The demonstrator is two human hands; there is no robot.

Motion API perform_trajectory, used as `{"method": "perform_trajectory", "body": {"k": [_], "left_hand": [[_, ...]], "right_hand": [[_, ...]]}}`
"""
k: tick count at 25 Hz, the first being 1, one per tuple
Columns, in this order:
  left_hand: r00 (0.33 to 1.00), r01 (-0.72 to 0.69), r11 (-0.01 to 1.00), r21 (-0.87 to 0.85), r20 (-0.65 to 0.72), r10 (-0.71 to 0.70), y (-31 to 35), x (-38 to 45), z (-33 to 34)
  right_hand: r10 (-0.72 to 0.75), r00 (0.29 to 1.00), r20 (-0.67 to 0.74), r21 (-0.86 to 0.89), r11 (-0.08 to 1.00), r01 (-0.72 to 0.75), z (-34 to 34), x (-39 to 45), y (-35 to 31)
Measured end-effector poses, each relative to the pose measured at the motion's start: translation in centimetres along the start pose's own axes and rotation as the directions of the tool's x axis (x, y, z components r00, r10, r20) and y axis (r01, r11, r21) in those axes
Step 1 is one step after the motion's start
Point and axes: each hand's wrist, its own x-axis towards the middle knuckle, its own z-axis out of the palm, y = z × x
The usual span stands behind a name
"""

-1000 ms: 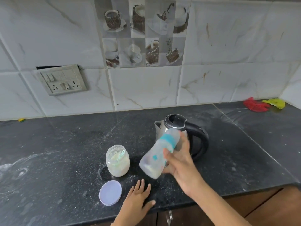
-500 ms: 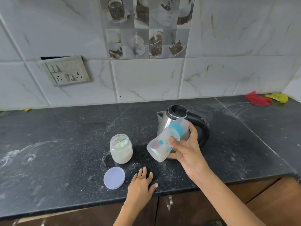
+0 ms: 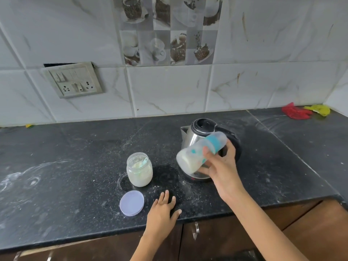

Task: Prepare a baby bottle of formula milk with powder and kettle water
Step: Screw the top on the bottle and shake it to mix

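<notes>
Your right hand (image 3: 219,166) grips a capped baby bottle (image 3: 199,150), fingers curled round its middle, holding it in the air just in front of the kettle (image 3: 195,134). The bottle is tipped almost on its side — its base points away from the kettle toward the jar, its teal collar and clear cap point up and back over the kettle's handle. Pale milky liquid fills the lower end.

The steel kettle stands on the black countertop (image 3: 66,166), lid closed, spout facing the jar side. To the left of the kettle sits an open glass jar (image 3: 139,169) of pale powder with a scoop inside. In front of the jar, further from the kettle, a lilac lid (image 3: 131,203) lies flat on the counter.

Your left hand (image 3: 162,211) rests flat on the counter's front edge, fingers straight and spread, holding nothing — it lies between the lid and the kettle, touching neither.

White powder dusts the counter around the kettle. Well to the right of the kettle, by the tiled wall, lie a red cloth (image 3: 293,112) and a yellow one (image 3: 320,109).
</notes>
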Motion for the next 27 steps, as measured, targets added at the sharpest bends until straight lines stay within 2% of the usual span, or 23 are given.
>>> {"method": "perform_trajectory", "body": {"k": [1, 4, 5, 7, 8, 11, 14, 15, 18, 21, 25, 27], "left_hand": [[1.0, -0.005, 1.0, 0.002, -0.009, 0.005, 0.1, 0.0, 0.0], [0.997, -0.022, 1.0, -0.013, -0.073, 0.021, 0.0, -0.6, -0.2], [0.996, -0.027, 1.0, 0.004, -0.086, 0.027, -0.1, -0.8, -0.1], [0.996, -0.031, 0.999, 0.027, -0.08, 0.033, -0.3, -0.8, 0.1], [0.997, -0.026, 0.999, 0.032, -0.075, 0.029, -0.2, -0.8, 0.2], [0.995, -0.028, 1.0, -0.002, -0.099, 0.027, -0.1, -0.9, 0.2], [0.996, -0.043, 0.999, 0.01, -0.073, 0.043, -0.6, -0.5, 0.2], [0.996, -0.041, 0.999, 0.006, -0.074, 0.041, -0.5, -0.5, 0.1], [0.994, -0.03, 0.998, -0.052, -0.109, 0.024, -0.4, -0.5, 0.0], [0.996, -0.048, 0.998, -0.04, -0.073, 0.045, -0.9, -0.3, 0.3], [0.992, -0.022, 0.99, -0.139, -0.13, 0.004, -0.6, -0.5, -0.3], [0.995, -0.054, 0.997, -0.051, -0.081, 0.05, -0.9, -0.3, -0.3]], "right_hand": [[0.007, 1.0, 0.001, 0.011, 1.0, -0.007, 0.1, 0.0, 0.0], [0.136, 0.977, 0.163, -0.183, 0.978, -0.105, 0.4, -1.0, 1.0], [0.105, 0.984, 0.143, -0.184, 0.98, -0.077, 0.2, -0.8, 1.0], [-0.01, 1.0, -0.002, -0.061, 0.998, 0.01, -0.5, -0.1, 0.4], [-0.016, 1.0, -0.023, -0.052, 0.999, 0.014, -0.5, 0.0, 0.2], [0.097, 0.988, 0.12, -0.22, 0.973, -0.069, 0.0, -0.5, 0.9], [-0.022, 1.0, -0.022, -0.114, 0.993, 0.02, -0.3, -0.1, 0.4], [-0.019, 1.0, -0.02, -0.113, 0.993, 0.016, -0.2, -0.1, 0.2], [0.087, 0.989, 0.117, -0.271, 0.961, -0.053, 0.4, -0.8, 0.6], [-0.05, 0.999, 0.006, -0.189, 0.981, 0.05, 0.0, -0.1, 0.2], [0.106, 0.98, 0.17, -0.305, 0.951, -0.05, 0.9, -1.2, 1.0], [0.017, 0.999, 0.048, -0.222, 0.975, -0.006, 0.5, -0.4, 0.5]]}}
